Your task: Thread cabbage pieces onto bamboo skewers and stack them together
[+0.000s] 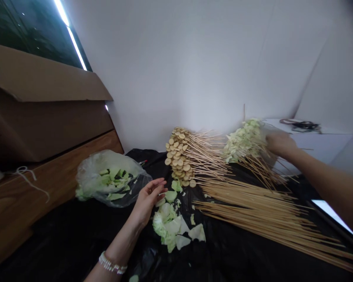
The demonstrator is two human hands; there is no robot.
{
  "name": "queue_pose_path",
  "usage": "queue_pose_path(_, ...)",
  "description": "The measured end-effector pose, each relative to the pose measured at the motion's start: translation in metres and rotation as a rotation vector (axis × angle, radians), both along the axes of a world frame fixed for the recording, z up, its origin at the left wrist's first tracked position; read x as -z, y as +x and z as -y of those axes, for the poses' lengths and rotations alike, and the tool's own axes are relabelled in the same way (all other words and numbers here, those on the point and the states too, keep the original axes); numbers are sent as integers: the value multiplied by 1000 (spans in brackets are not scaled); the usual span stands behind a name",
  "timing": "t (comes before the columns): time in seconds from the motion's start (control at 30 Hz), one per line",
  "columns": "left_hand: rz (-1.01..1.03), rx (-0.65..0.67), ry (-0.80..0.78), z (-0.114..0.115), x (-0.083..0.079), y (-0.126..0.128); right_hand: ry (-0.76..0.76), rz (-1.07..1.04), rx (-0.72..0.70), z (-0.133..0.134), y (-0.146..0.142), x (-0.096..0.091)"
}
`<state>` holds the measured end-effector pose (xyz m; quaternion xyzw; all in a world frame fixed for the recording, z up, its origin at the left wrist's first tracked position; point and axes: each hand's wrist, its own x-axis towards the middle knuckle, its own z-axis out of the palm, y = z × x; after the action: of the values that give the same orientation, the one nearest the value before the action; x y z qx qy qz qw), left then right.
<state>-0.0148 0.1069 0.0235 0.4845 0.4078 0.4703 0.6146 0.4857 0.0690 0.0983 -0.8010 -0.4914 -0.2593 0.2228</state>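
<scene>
Threaded, right of stacked round tan slices point(178, 156): pale-green cabbage point(241, 141). Unthreaded, nearer than slices: loose pale-green leaves point(168, 223). Left hand point(148, 198) half-open, seemingly empty; right hand point(281, 143) curled, hold indeterminable.

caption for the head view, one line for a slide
Right hand by skewered leaves, left hand open near loose leaves, round slices on sticks between.

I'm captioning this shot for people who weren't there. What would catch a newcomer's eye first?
Probably the stack of round slices on thin sticks near the middle, in front of the pale wall. Next come the long bare sticks spread across the lower right, and the pale green cabbage pile beside the right hand.
</scene>
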Motion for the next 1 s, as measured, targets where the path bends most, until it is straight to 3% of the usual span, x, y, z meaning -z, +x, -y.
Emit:
queue_pose_path(0.1, 2, 11, 16, 1, 1, 0, -30, -14, 76, 16, -21, -15)
queue_pose_path(0.17, 5, 12, 24, 1, 2, 0, 48, 23, 88, 28, -44, -25)
queue_pose_path(0.3, 2, 19, 26, 3, 3, 2, 174, 32, -121, 51, -107, -31)
queue_pose_path(0.37, -7, 25, 30, 3, 5, 2, 84, 5, -326, 58, -143, -26)
queue_pose_path(0.47, -33, 40, 53, 3, 9, 3, -198, -92, -588, 58, -194, -11)
queue_pose_path(0.57, -86, 51, 99, 3, 10, 4, -379, -178, -672, 50, -230, 11)
queue_pose_path(0.67, -139, 45, 175, 4, 7, 5, -496, -252, -700, 46, -241, 36)
queue_pose_path(0.77, -188, 41, 263, 6, 5, 7, -618, -303, -695, 54, -234, 54)
queue_pose_path(1.0, -297, 38, 387, 5, 11, 7, -794, -255, -600, 75, -243, 76)
